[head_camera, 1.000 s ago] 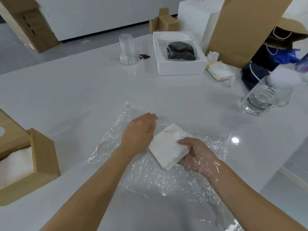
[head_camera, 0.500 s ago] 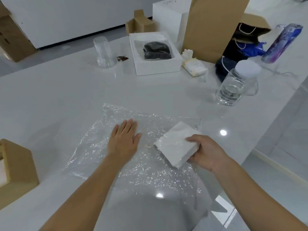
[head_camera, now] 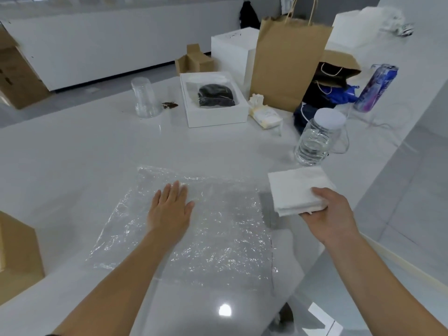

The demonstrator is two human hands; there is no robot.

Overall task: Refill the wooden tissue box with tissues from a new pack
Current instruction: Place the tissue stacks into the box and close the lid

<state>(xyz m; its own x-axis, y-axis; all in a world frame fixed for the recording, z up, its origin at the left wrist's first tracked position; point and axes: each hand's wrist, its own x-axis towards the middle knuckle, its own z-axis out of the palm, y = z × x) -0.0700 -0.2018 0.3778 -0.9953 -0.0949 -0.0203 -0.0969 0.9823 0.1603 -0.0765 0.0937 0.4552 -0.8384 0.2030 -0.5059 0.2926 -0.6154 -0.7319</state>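
Observation:
A white stack of tissues (head_camera: pixel 297 187) is gripped at its near corner by my right hand (head_camera: pixel 332 214), held just past the right edge of the clear plastic wrapper (head_camera: pixel 218 226). The wrapper lies flat and crinkled on the white table (head_camera: pixel 72 154). My left hand (head_camera: pixel 169 209) rests palm down on the wrapper's left part, fingers spread. Only a corner of the wooden tissue box (head_camera: pixel 17 253) shows at the far left edge; its opening is out of view.
Behind stand a water jar with white lid (head_camera: pixel 317 137), a white box holding a dark item (head_camera: pixel 213 100), a small tissue pack (head_camera: pixel 265 115), a clear cup (head_camera: pixel 144 98), a brown paper bag (head_camera: pixel 288 61) and a purple can (head_camera: pixel 375 88). The table's edge runs close on the right.
My right hand pulled the tissue stack out of the wrapper and carried it to the right. My left hand let go of the stack and flattened onto the wrapper.

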